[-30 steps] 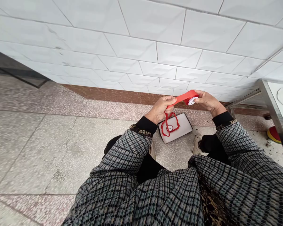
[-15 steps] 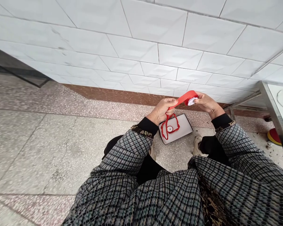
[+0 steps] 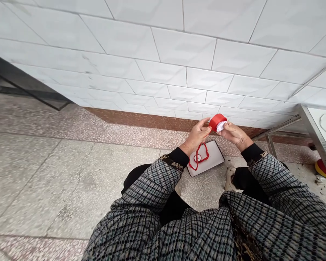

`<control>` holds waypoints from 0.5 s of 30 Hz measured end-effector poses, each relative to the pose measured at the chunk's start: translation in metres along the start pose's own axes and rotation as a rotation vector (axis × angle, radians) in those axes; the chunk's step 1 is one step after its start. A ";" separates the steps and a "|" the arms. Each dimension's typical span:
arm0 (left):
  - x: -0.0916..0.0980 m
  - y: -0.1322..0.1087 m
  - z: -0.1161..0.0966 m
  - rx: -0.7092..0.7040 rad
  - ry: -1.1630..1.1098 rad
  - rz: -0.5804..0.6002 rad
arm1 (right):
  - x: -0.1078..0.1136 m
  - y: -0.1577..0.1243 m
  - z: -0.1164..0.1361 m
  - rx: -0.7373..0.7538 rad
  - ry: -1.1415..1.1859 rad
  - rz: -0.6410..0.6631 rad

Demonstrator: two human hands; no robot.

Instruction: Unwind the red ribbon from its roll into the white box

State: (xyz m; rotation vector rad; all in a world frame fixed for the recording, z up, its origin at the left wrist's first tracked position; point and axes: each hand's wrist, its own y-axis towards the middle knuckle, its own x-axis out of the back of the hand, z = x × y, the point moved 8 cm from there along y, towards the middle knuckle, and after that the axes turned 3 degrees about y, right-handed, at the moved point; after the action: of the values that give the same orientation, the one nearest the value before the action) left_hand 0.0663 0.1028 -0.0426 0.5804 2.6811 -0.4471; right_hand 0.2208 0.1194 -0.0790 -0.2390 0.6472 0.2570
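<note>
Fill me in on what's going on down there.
A person is handling a roll of red ribbon on a white spool in front of a tiled wall. The left hand grips one side of the roll, and the right hand has the other side, thumb at the spool. Below, a shallow white tray with dark edges is on the floor, with a looped red strand over it.

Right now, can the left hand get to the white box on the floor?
Probably yes, by reaching down. The left hand is higher than the white box, with only a thin red ribbon seen in the way. But it's holding the red roll, so it may need to let go first.
</note>
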 end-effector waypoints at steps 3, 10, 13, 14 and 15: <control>-0.004 0.002 0.001 0.016 -0.044 0.088 | -0.006 0.000 -0.009 0.038 0.028 -0.026; 0.010 -0.004 -0.003 0.246 0.009 0.172 | -0.013 -0.004 0.004 -0.120 -0.264 0.190; 0.014 -0.008 0.003 0.357 0.065 0.214 | -0.016 -0.010 0.021 -0.127 -0.508 0.267; 0.014 -0.009 0.005 0.378 0.078 0.224 | -0.018 -0.011 0.025 -0.107 -0.604 0.271; 0.013 -0.009 0.008 0.395 0.091 0.227 | -0.019 -0.011 0.028 -0.079 -0.699 0.269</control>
State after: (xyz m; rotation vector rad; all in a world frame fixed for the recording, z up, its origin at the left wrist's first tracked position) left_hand 0.0530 0.0964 -0.0526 1.0249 2.5790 -0.9110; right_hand 0.2248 0.1137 -0.0441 -0.1225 -0.0279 0.5920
